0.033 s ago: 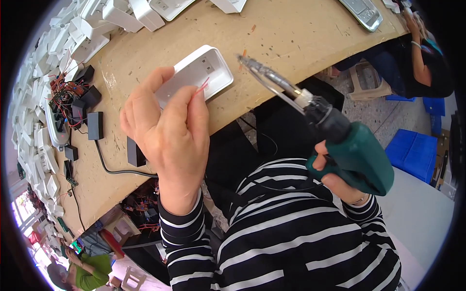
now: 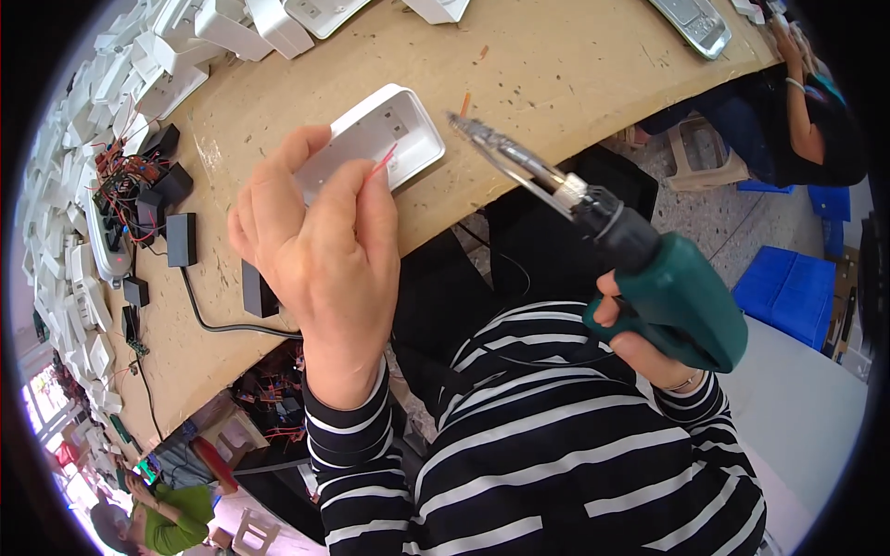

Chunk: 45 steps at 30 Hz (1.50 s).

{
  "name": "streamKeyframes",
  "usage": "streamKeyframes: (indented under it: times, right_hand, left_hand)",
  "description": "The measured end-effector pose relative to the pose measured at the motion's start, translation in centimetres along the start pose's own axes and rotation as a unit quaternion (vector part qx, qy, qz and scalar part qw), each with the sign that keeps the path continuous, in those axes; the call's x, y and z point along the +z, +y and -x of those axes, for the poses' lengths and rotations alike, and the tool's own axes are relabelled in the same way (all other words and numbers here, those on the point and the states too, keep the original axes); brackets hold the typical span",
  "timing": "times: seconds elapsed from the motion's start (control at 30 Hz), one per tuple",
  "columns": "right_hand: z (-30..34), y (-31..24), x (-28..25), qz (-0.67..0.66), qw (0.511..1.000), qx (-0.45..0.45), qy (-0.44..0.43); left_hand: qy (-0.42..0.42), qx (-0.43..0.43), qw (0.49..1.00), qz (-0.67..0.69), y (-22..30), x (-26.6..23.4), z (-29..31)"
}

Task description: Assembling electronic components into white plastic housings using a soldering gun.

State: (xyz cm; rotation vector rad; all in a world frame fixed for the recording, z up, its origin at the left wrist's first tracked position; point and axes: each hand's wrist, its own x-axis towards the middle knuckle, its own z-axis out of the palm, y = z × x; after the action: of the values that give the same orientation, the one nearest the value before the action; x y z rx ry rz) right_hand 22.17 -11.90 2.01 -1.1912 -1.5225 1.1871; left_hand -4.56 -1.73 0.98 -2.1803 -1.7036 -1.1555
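My left hand [image 2: 320,241] pinches a thin red wire [image 2: 384,159] between thumb and finger, and its tip sticks up past them. Beneath and beyond that hand lies a white open plastic housing [image 2: 417,139] with small square cutouts in its floor. A raised finger overlaps the housing's left edge; whether it touches is unclear. My right hand [image 2: 640,343] is wrapped round the grip of a green soldering gun [image 2: 691,296]. Its metal nozzle points up and left, and the tip is right of the housing, apart from the wire.
White housings [image 2: 74,269] are heaped along the left and far side. Black adapters [image 2: 182,239], tangled wires and a power strip [image 2: 111,236] lie at left. A grey-green case [image 2: 691,28] sits far right. Co-workers [image 2: 176,519] sit lower left and upper right. Blue bins [image 2: 788,287] stand at right.
The soldering gun has shifted slightly left, its nozzle a little nearer the housing. My left hand has barely moved, and the wire's tip has dipped slightly.
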Motion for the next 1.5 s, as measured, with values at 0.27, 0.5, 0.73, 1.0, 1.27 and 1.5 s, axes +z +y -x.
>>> streamKeyframes:
  times: [0.27,0.5,0.73,1.0,1.27,1.5]
  right_hand:
    - [-0.5,0.3,1.3,0.041,0.998,0.027,-0.035]
    - [-0.6,0.7,2.2,0.066,0.998,0.000,0.003]
    - [-0.6,1.1,2.1,0.059,0.998,0.004,-0.003]
    - [-0.9,0.9,2.0,0.040,0.999,-0.001,-0.005]
    - [-1.1,0.6,2.1,0.036,0.999,0.002,-0.010]
    - [-2.3,-0.9,1.3,-0.050,0.995,0.072,-0.043]
  left_hand:
    - [0.005,-0.004,0.996,-0.089,0.4,0.5,-0.4]
    - [0.012,-0.020,0.994,-0.111,0.5,1.1,-0.5]
    - [0.024,-0.024,0.989,-0.144,0.6,1.5,-0.4]
    - [0.025,-0.026,0.989,-0.145,0.7,1.5,-0.2]
    - [0.009,-0.020,0.989,-0.147,1.0,1.3,-0.3]
    - [-0.009,-0.033,0.983,-0.181,1.6,1.1,-0.3]
